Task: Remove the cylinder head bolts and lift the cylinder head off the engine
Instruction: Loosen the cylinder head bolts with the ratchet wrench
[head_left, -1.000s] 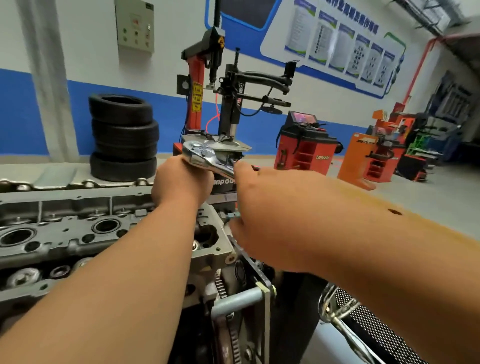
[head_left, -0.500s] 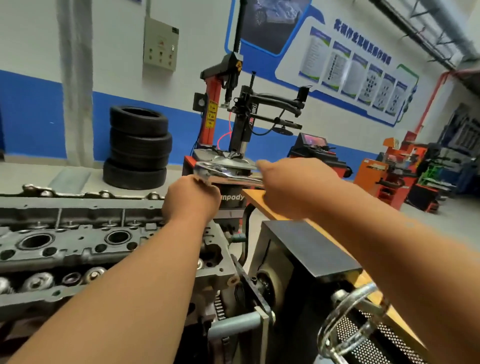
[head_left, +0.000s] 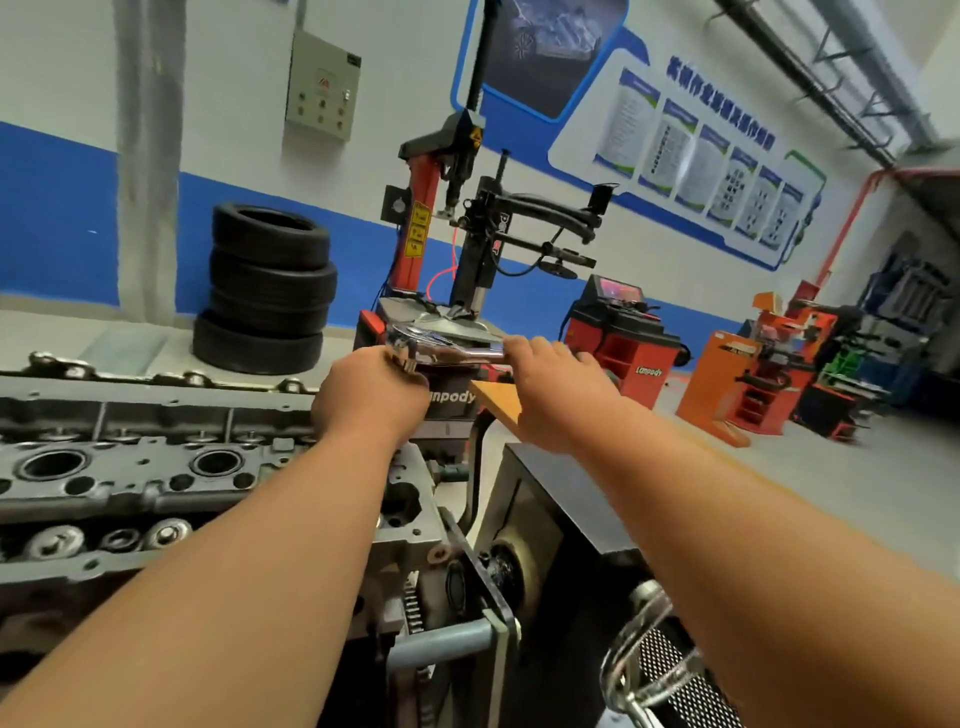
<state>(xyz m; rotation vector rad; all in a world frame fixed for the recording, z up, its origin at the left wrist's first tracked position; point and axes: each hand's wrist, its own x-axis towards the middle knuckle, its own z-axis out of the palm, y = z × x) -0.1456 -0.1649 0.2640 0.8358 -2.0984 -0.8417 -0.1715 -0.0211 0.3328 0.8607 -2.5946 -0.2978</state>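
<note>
Head camera: the left hand's fingers are curled away from the lens around the head end of a chrome ratchet wrench (head_left: 447, 349), so only knuckles show. The right hand's fingers wrap the other end of the same handle, thumb side toward the wrench head. The wrench lies nearly level between the two fists. The left hand (head_left: 371, 400) is just above the right-hand end of the cylinder head, and the right hand (head_left: 556, 389) is beside it, out past the engine's edge. Whatever hangs below the wrench head is hidden behind the left fist.

The cylinder head (head_left: 130, 467) sits on the engine at the left, under the left forearm, with its top face open to view. Two round spark plug wells (head_left: 218, 462) show in it, and a row of shiny round parts runs along its near side. Right of the engine stands a dark metal box (head_left: 561, 493), with a chrome handwheel (head_left: 644, 654) lower right.

Farther back, a stack of four tyres (head_left: 267, 291) rests near the blue-banded wall. A red and black tyre changer (head_left: 457, 234) rises behind the hands. A red wheel balancer (head_left: 618, 338) and an orange machine (head_left: 737, 384) stand to the right. A grey control box (head_left: 322, 85) and a row of posters (head_left: 701, 156) hang on the wall.
</note>
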